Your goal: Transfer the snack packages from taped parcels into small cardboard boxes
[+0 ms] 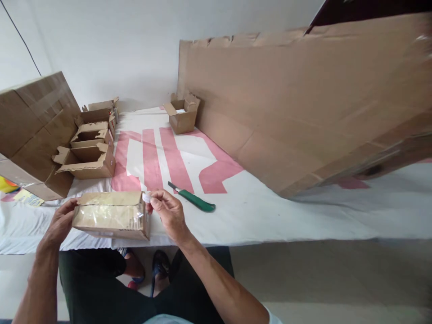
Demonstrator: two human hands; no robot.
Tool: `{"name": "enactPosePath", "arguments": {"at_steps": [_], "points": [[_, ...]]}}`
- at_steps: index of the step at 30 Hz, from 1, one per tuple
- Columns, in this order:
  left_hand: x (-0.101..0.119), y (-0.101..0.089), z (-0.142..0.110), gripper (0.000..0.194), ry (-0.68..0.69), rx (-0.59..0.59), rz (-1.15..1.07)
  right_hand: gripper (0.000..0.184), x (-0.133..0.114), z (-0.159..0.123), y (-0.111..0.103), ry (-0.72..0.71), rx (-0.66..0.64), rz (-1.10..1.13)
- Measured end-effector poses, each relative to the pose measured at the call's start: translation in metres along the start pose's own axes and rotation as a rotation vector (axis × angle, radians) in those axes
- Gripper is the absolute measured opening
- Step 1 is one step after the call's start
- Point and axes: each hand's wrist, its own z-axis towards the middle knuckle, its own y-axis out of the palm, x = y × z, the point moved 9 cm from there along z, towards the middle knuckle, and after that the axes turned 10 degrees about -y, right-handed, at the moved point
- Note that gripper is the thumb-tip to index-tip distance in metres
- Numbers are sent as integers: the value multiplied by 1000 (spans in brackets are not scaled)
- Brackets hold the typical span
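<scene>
A small taped cardboard box [108, 211] lies at the table's front edge, shiny clear tape across its top. My left hand [60, 222] is closed on the box's left end, thumb near the top edge. At the opposite end, my right hand [168, 213] pinches a small whitish piece [146, 198] that looks like a bit of tape, by the box's upper right corner. How far that piece is stuck to the box I cannot tell. Just right of this hand lies a utility knife [195, 199] with a green handle, its dark tip pointing to the back left.
Several open small boxes [89, 159] stand in a row at the left, beside a large carton [40, 130]. Another open box [182, 118] sits at the back. A big cardboard sheet or carton [297, 103] leans across the right side. White-and-pink cloth [249, 220] covers the table.
</scene>
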Motion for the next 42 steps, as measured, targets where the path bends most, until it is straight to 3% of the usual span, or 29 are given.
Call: {"name": "enactPosePath", "arguments": {"at_steps": [2, 5, 7, 8, 12, 14, 19, 25, 27, 29, 33, 35, 38, 40, 42], "points": [[12, 11, -6, 59, 42, 23, 81, 44, -11, 3, 3, 19, -47, 46], [45, 9, -33, 53, 235, 317, 223, 42, -24, 3, 14, 85, -163, 101], [69, 20, -65, 38, 399, 450, 291, 42, -33, 0, 24, 136, -241, 112], [77, 36, -79, 31, 456, 392, 295, 42, -37, -2, 30, 158, -277, 113], [80, 122, -113, 31, 400, -187, 181, 42, -50, -9, 58, 219, -418, 94], [79, 143, -122, 30, 384, -316, 65, 43, -51, -12, 69, 240, -463, 76], [73, 147, -123, 18, 420, -373, -67, 43, -45, -18, 78, 253, -494, -22], [70, 134, -131, 26, 474, -312, -53, 34, -42, -19, 83, 189, -496, -135], [66, 113, -128, 27, 475, -222, -40, 30, -46, -15, 75, 108, -435, -226], [55, 75, -116, 29, 454, -60, -14, 26, -53, -8, 57, -19, -311, -343], [11, -45, -74, 33, 291, 449, 210, 26, -64, -2, -4, -221, 41, -560], [-10, -107, -53, 35, 175, 678, 354, 31, -55, -6, -37, -203, 193, -604], [-23, -173, -25, 27, 85, 841, 473, 41, -28, -20, -78, -80, 324, -619], [-21, -202, -7, 21, 41, 917, 581, 50, -8, -33, -99, 22, 377, -631], [-16, -217, 14, 19, 16, 944, 696, 59, 8, -47, -115, 109, 423, -644]]}}
